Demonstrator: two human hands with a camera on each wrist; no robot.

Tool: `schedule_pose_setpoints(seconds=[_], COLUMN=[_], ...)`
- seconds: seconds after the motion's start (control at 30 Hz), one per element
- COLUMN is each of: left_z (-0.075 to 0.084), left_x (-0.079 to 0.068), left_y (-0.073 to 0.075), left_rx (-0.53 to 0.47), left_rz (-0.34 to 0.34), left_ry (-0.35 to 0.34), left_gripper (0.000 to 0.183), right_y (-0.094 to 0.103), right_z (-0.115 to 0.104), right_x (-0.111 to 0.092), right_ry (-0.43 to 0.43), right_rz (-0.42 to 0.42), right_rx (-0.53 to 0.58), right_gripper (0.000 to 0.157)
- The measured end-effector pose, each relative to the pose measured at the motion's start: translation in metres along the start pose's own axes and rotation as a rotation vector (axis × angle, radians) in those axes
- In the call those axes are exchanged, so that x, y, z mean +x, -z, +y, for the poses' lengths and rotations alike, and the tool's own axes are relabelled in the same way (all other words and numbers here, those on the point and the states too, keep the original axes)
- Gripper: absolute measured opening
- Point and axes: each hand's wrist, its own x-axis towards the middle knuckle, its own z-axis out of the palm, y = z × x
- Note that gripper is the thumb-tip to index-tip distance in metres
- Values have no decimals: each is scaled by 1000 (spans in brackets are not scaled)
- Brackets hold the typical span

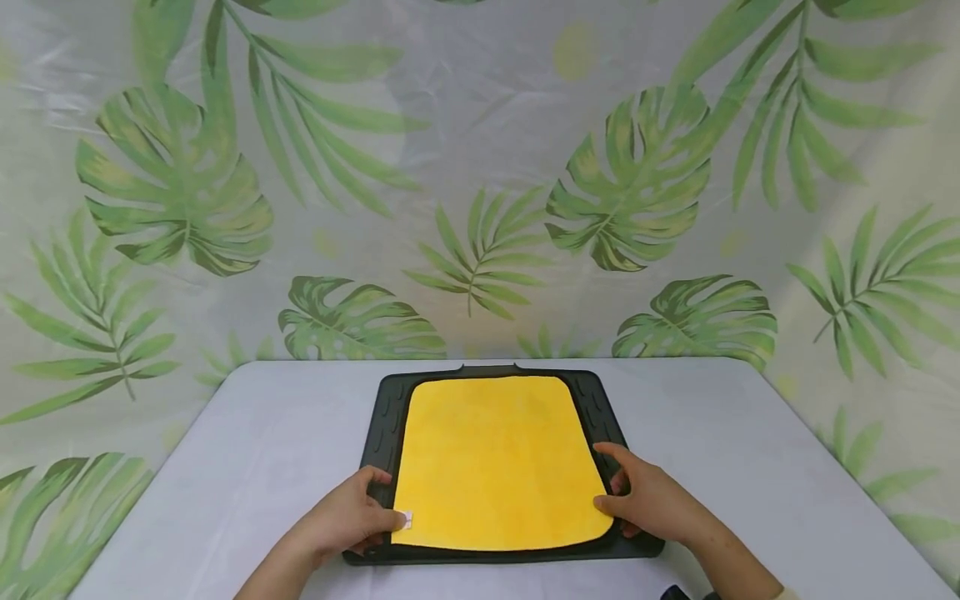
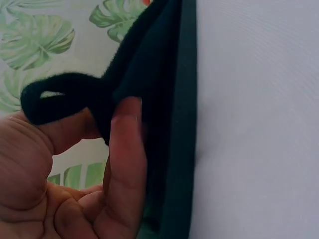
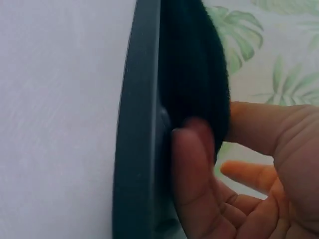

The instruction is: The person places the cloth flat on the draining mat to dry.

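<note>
A yellow felt-like mat [image 1: 498, 458] with rounded corners lies over a black tray [image 1: 386, 408] with a raised rim. My left hand [image 1: 356, 514] pinches the mat near its front left corner, thumb by a small white label [image 1: 408, 520]. On the front right, my right hand [image 1: 651, 498] pinches the mat's edge between thumb and fingers. In the left wrist view the mat's edge [image 2: 134, 55] looks dark and fuzzy, with a dark loop [image 2: 60, 94] sticking out. Seen from the right wrist, the mat's edge [image 3: 199, 59] stands up from the tray rim [image 3: 137, 124].
The tray stands on a white-covered table [image 1: 247, 450]. Behind the table hangs a pale curtain [image 1: 480, 100] printed with green leaves. A small black object [image 1: 675, 592] shows at the bottom edge beside the right forearm.
</note>
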Motion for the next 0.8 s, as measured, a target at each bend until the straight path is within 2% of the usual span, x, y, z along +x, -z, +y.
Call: schedule_pose_setpoints(seconds=[0.13,0.23,0.37,0.47,0.53,0.6,0.67,0.8], left_z=[2,5,11,15,15,15,14,9], left_x=[-1,-4,-8,-7,-5,-3,-2,-2], left_y=[-1,0,-3,-13,-22,-29,-33,-32], left_rx=[31,111,353,583,709,800,838,861], left_rz=[19,44,137,228,254,246,191,79], left_ry=[-7,11,-2,-77,-153,-207,-232,-194], left_gripper=[82,86,81,70,66,68,73,84], right_y=[-1,-2,-6,-10,-13,-16,-18,-18], right_z=[-2,-4,-8,-13,-15,-16,-15,-10], right_x=[-1,-3,-7,-11,-13,-14,-15,-17], right_ry=[28,33,40,133,224,299,325,268], right_rz=[4,39,142,194,188,145,80,-18], right_rx=[-107,-230,-415,-514,-554,-574,-586,-600], right_gripper=[80,76,69,63,60,59,59,64])
